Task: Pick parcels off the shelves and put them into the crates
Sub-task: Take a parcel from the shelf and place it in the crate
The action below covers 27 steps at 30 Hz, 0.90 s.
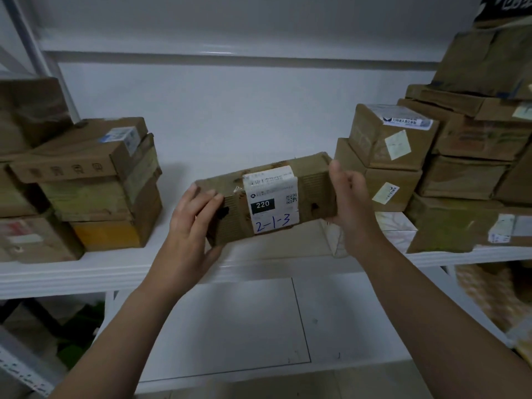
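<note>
I hold a long brown cardboard parcel (312,187) in both hands, just above the front of the white shelf (86,272). Its white label reads "220" and, in blue pen, "2-1-3". My left hand (191,228) grips the parcel's left end, fingers over the front face. My right hand (349,203) clasps the right end. The parcel is tilted, its right end higher. No crate is in view.
Stacked cardboard parcels (95,180) fill the shelf's left side, and a taller stack of parcels (426,156) fills the right. A white wall stands behind. Below, a lower shelf holds more goods (489,295), and white floor shows between my arms.
</note>
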### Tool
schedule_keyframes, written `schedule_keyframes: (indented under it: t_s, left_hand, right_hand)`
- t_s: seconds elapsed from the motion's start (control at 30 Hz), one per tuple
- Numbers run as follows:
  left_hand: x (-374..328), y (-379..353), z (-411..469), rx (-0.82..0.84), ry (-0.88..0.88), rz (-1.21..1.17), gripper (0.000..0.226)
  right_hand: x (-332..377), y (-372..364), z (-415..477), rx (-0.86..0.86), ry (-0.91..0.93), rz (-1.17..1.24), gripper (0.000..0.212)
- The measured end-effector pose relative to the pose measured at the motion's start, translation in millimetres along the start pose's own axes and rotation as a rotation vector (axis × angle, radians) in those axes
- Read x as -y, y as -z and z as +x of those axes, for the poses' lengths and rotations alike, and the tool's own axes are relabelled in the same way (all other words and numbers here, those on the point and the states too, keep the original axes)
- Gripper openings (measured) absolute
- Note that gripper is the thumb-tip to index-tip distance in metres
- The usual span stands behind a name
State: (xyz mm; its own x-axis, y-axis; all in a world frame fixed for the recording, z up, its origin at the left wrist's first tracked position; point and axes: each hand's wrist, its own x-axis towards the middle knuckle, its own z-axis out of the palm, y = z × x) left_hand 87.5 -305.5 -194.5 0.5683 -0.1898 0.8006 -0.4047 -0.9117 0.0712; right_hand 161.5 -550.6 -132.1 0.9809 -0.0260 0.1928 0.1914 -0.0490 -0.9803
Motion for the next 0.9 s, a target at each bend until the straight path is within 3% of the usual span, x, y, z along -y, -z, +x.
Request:
schedule_keyframes:
  t_s: [0.13, 0.2, 0.33, 0.4, 0.53, 0.9]
  left_hand:
    - [-3.1, 1.0, 2.2, -0.109, -0.053, 0.058, 0.087]
    - [-6.6, 1.9, 2.1, -0.114, 0.012, -0.024, 0.086]
    - [-16.3, 6.1, 10.2, -0.19, 0.348, -0.556, 0.088]
    - [-17.6, 8.8, 14.3, -0.22, 0.426, -0.706, 0.087]
    - [-16.6, 12.5, 12.0, -0.225, 0.412, -0.689, 0.088]
    - [-18.8, 49.2, 2.3, -0.17, 0.438, -0.59, 0.082]
  right_hand:
    - [12.3, -4.0, -2.6, -0.069, -0.055, 0.091, 0.052]
    - [13.8, -5.7, -5.5, -0.074, -0.044, 0.15, 0.045]
    - [7.5, -10.4, -16.1, -0.079, 0.104, 0.281, 0.033]
    - [2.5, -10.0, -18.9, -0.056, 0.144, 0.34, 0.031]
    - [-2.5, -8.8, -16.6, -0.028, 0.164, 0.44, 0.029]
    - [13.8, -24.3, -27.3, -0.016, 0.202, 0.353, 0.023]
